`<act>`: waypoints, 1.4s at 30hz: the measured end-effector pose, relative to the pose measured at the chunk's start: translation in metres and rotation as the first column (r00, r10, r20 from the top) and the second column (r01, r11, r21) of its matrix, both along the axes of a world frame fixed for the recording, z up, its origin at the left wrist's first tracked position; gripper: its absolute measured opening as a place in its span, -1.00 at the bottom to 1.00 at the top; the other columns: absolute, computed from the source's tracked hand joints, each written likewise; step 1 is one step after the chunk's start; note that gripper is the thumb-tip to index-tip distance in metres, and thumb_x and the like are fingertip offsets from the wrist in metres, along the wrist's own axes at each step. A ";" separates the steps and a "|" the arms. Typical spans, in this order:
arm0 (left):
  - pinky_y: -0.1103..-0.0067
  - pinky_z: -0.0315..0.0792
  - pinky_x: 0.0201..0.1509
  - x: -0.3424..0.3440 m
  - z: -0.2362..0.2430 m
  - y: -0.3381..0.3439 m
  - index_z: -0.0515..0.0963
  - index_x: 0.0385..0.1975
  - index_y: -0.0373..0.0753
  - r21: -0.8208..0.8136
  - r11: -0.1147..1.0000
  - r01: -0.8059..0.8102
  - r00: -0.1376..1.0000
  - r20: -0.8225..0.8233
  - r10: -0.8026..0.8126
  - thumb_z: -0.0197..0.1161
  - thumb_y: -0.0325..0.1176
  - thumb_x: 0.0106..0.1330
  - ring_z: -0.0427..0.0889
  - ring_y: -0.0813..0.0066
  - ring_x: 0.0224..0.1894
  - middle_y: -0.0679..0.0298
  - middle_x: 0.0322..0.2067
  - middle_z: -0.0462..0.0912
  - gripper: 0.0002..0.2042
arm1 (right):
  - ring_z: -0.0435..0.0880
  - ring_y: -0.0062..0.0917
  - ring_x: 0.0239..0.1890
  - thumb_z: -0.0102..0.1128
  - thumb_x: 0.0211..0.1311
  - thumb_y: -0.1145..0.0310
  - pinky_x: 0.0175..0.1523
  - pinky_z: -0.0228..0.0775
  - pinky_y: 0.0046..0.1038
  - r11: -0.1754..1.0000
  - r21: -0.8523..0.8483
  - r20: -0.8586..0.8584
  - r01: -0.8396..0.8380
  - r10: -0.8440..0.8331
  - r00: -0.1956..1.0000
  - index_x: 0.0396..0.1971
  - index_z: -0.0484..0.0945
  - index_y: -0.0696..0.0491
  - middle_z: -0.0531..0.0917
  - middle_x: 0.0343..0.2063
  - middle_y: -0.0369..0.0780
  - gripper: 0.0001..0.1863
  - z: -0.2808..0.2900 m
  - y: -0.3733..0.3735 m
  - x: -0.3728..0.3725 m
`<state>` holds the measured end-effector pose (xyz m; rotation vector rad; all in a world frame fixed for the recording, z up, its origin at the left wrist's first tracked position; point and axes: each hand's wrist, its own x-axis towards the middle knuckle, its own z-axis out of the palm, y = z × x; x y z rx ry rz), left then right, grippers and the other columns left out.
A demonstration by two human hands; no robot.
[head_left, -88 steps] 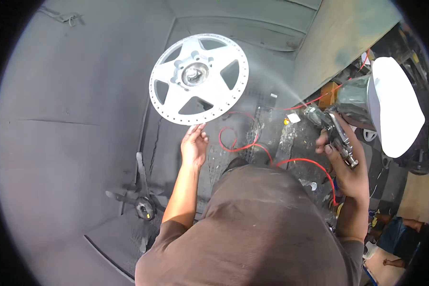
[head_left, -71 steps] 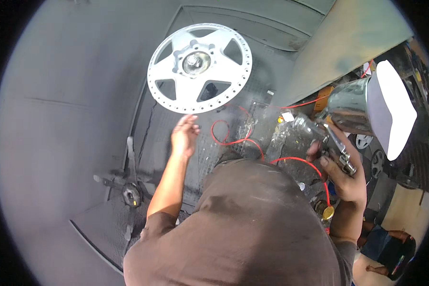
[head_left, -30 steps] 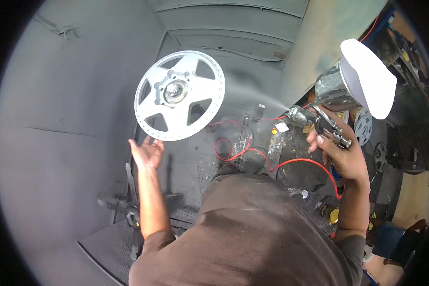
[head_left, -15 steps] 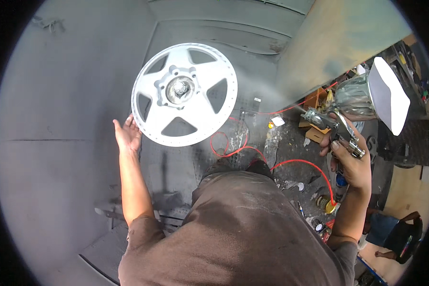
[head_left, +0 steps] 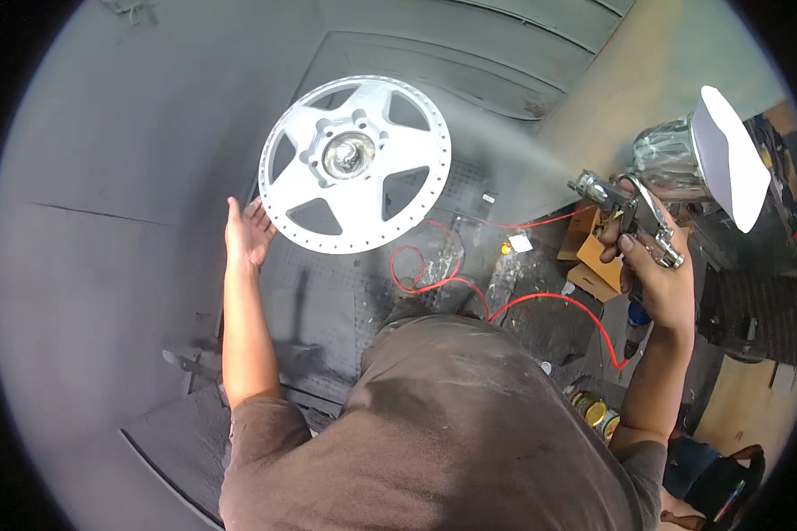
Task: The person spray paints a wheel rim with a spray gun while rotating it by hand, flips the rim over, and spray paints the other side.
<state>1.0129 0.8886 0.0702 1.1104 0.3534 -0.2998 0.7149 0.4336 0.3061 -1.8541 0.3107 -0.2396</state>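
Note:
A white five-spoke wheel (head_left: 398, 203) faces me at upper centre, silver metal in its hub. My left hand (head_left: 248, 232) is open at the wheel's lower-left edge, fingers apart; I cannot tell if they touch the rim. On the right, my right hand (head_left: 655, 283) is closed round a metal spray gun (head_left: 638, 212), which has a cup (head_left: 664, 159) with a white cover (head_left: 733, 159) on top. A pale mist streams from the nozzle up and leftward toward the wheel.
Grey booth walls (head_left: 106, 150) surround the wheel. A red hose (head_left: 549, 296) loops over the stained floor (head_left: 540, 336). Cardboard boxes (head_left: 598, 270), cans (head_left: 593, 409) and a wooden board (head_left: 739, 398) lie at the right. Another person (head_left: 708, 478) is at the lower right.
My left hand has shifted from below the wheel to its lower-left edge. My right hand still holds the gun, which has bobbed slightly while spraying.

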 end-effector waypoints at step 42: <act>0.28 0.46 0.22 -0.134 -0.013 -0.216 0.37 0.17 -0.36 -0.090 0.924 0.371 0.912 -0.150 -0.381 0.09 -0.49 0.27 0.60 0.24 0.09 0.08 0.02 0.59 -0.57 | 0.66 -0.55 -0.23 0.23 0.11 0.61 -0.11 0.52 -0.50 0.968 0.198 -0.309 -0.155 0.212 0.927 0.30 0.40 0.21 0.68 -0.26 -0.19 -0.34 -0.016 -0.112 0.074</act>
